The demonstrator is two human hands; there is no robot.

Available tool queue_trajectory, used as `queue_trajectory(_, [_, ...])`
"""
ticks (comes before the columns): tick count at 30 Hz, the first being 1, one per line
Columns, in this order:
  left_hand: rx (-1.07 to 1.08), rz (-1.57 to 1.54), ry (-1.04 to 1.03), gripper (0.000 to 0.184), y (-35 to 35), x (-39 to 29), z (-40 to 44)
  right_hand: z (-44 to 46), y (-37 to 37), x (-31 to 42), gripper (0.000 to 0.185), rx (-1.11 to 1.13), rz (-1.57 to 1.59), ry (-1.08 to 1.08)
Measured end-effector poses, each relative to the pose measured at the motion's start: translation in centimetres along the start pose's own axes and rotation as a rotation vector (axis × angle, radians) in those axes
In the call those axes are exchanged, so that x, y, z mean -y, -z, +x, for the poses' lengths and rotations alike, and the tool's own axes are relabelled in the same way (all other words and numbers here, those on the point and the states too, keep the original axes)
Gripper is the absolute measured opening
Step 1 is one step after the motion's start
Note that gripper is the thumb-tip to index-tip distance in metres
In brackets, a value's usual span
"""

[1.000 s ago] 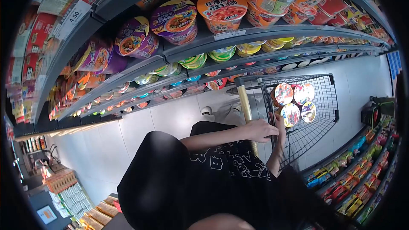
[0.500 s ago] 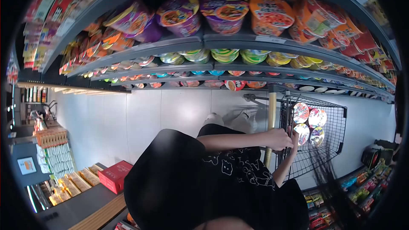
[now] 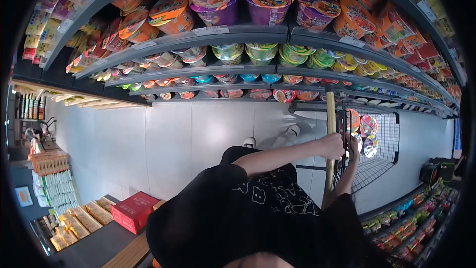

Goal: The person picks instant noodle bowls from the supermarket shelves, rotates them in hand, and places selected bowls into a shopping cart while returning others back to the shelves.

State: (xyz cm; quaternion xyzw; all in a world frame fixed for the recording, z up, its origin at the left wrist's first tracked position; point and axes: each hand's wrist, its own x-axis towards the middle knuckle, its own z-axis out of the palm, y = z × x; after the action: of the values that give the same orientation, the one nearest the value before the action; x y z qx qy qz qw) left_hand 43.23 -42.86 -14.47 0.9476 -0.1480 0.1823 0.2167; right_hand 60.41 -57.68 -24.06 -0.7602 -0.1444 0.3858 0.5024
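My left hand [image 3: 331,146] is closed, reaching across the pale handle bar [image 3: 330,111] of a black wire shopping cart [image 3: 382,166]. My right hand [image 3: 353,147] is beside it at the cart's near rim, fingers drawn together. Fingertips of both hands nearly meet; anything between them is too small or hidden to make out. Inside the basket stand several round instant noodle cups, among them a red-lidded cup [image 3: 368,125] and a silvery-lidded cup [image 3: 370,146]. My right hand partly covers another cup.
Ahead, a long grey shelf [image 3: 248,34] carries instant noodle cups, including a purple cup [image 3: 268,1] and an orange cup [image 3: 171,14]. A red box [image 3: 133,212] rests on a counter at lower left. Packaged snacks [image 3: 411,228] line a shelf at lower right.
The cart handle and both hands have shifted right and slightly up in the view. The noodle cups on the top shelf have slid right. My feet have changed position, and both hands remain close together.
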Motion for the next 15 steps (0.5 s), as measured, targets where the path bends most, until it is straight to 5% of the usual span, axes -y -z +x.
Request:
queue_trajectory(4, [0.003,-0.086,0.057,0.019,1.4,0.6,-2.6,-1.7,-4.3,1.4,0.043,-0.004,0.153,0.105])
queue_trajectory(7, [0.027,-0.147,0.084,0.018,2.7,1.3,-4.7,-0.4,-6.0,0.8,0.032,0.033,0.070,-0.125])
queue_trajectory(8, [0.037,-0.148,0.106,0.021,3.2,1.2,-5.4,-1.1,-6.4,0.6,0.034,0.098,0.102,-0.014])
queue_trajectory(15, [0.098,-0.138,0.260,0.029,7.2,0.3,-10.3,-5.9,-14.1,5.8,0.036,0.054,0.057,-0.157])
